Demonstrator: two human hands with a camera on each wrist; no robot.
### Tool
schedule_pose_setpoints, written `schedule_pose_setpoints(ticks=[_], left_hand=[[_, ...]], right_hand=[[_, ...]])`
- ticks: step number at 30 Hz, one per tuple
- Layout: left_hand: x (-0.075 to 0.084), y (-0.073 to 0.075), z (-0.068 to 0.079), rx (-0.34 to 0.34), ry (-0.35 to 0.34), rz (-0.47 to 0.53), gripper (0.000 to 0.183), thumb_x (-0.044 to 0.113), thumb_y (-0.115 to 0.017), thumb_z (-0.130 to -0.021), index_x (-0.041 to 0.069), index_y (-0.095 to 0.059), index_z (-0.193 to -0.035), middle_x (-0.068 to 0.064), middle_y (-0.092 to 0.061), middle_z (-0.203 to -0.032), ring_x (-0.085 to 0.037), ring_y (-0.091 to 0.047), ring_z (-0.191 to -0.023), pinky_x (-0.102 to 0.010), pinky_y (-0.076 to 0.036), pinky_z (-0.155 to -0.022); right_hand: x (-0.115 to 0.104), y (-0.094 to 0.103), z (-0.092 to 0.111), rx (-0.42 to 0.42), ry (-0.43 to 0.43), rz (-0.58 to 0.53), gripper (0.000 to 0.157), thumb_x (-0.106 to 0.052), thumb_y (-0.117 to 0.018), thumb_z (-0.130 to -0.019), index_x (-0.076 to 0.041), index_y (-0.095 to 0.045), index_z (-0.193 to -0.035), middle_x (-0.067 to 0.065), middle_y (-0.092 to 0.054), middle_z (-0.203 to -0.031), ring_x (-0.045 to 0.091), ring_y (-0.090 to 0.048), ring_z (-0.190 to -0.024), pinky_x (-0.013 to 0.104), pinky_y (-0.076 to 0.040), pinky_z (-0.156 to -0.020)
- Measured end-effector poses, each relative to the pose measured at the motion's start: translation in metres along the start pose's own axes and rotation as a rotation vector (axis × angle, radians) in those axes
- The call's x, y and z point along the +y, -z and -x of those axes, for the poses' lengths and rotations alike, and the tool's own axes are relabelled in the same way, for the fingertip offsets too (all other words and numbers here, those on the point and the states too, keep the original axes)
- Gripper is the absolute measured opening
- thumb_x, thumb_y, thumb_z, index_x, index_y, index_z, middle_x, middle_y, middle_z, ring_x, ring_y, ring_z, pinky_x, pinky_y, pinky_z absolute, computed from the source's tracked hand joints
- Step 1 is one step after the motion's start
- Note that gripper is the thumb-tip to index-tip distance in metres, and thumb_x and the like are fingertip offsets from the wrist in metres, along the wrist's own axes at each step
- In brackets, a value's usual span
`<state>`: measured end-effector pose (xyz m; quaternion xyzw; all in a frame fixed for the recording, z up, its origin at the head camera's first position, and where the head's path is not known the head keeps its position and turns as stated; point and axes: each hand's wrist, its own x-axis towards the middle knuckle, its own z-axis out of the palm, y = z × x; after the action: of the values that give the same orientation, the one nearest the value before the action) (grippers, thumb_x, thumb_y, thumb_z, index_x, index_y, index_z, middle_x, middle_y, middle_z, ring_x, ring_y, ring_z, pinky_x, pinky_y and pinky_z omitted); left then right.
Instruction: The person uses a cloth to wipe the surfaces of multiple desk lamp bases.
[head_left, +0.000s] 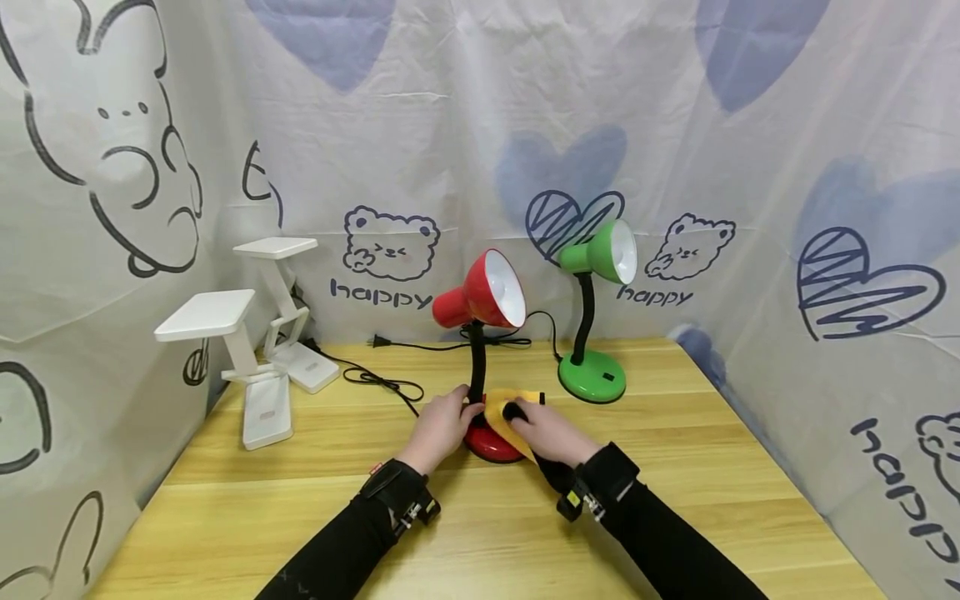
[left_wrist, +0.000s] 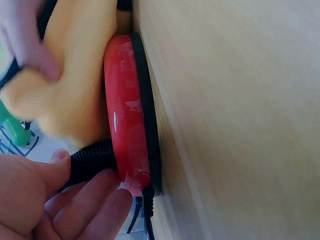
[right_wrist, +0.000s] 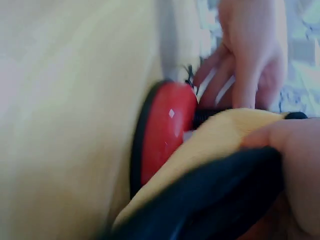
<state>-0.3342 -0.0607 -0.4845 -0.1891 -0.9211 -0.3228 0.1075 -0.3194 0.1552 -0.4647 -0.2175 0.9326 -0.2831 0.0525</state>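
Observation:
A red desk lamp (head_left: 480,292) stands upright in the middle of the table, its shade tilted up to the right. My left hand (head_left: 441,427) grips the black ribbed neck (left_wrist: 94,159) low down, thumb and fingers around it just above the base. In my right hand (head_left: 555,435) is a yellow cloth (head_left: 498,408) with black edging, pinched between thumb and fingers. The cloth lies over the right side of the glossy red base (left_wrist: 125,107), partly hiding it in the head view. In the right wrist view, a dark fold (right_wrist: 210,192) covers some of my right fingers.
A green desk lamp (head_left: 592,377) stands behind to the right. Two white folding lamps (head_left: 267,408) (head_left: 311,367) stand at the left. Black cords (head_left: 375,377) with a plug (head_left: 381,341) lie along the back of the wooden table (head_left: 480,533), before a printed curtain (head_left: 390,167).

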Motion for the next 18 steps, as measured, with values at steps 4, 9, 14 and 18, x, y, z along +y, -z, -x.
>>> schedule_pose_setpoints(ticks=[4,9,14,18], left_hand=[[-0.002,0.000,-0.001,-0.005,0.006,0.008,0.020,0.034,-0.057,-0.098,0.015,-0.059,-0.096,0.004,-0.057,-0.064,-0.007,-0.052,-0.051,-0.025,-0.040,-0.049],[-0.003,0.001,-0.001,-0.008,0.015,0.004,0.020,0.035,-0.058,-0.098,0.015,-0.060,-0.098,0.004,-0.057,-0.064,-0.007,-0.053,-0.052,-0.025,-0.040,-0.050],[-0.003,0.002,0.000,-0.001,0.004,0.002,0.018,0.034,-0.058,-0.097,0.015,-0.060,-0.098,0.004,-0.054,-0.061,-0.009,-0.050,-0.050,-0.026,-0.037,-0.048],[-0.001,0.000,0.000,0.010,-0.016,-0.040,0.020,0.035,-0.057,-0.098,0.015,-0.057,-0.096,0.003,-0.051,-0.059,-0.011,-0.048,-0.049,-0.027,-0.035,-0.047]], right_hand=[[0.008,0.008,-0.024,0.054,-0.066,-0.158,0.024,-0.029,-0.045,-0.103,-0.010,-0.057,-0.098,0.006,-0.052,-0.085,0.017,-0.051,-0.077,0.033,-0.040,-0.074],[0.011,0.011,-0.050,0.001,-0.075,-0.280,0.022,-0.029,-0.048,-0.101,-0.012,-0.049,-0.086,0.002,-0.040,-0.071,0.017,-0.041,-0.062,0.031,-0.034,-0.062],[0.010,0.010,-0.073,-0.066,-0.001,-0.223,0.013,-0.022,-0.053,-0.097,-0.014,-0.064,-0.095,-0.002,-0.059,-0.084,0.014,-0.053,-0.076,0.032,-0.043,-0.076],[0.010,0.007,-0.089,-0.164,0.050,-0.060,0.018,-0.023,-0.055,-0.098,-0.021,-0.066,-0.112,-0.003,-0.067,-0.107,0.013,-0.058,-0.096,0.034,-0.044,-0.094]])
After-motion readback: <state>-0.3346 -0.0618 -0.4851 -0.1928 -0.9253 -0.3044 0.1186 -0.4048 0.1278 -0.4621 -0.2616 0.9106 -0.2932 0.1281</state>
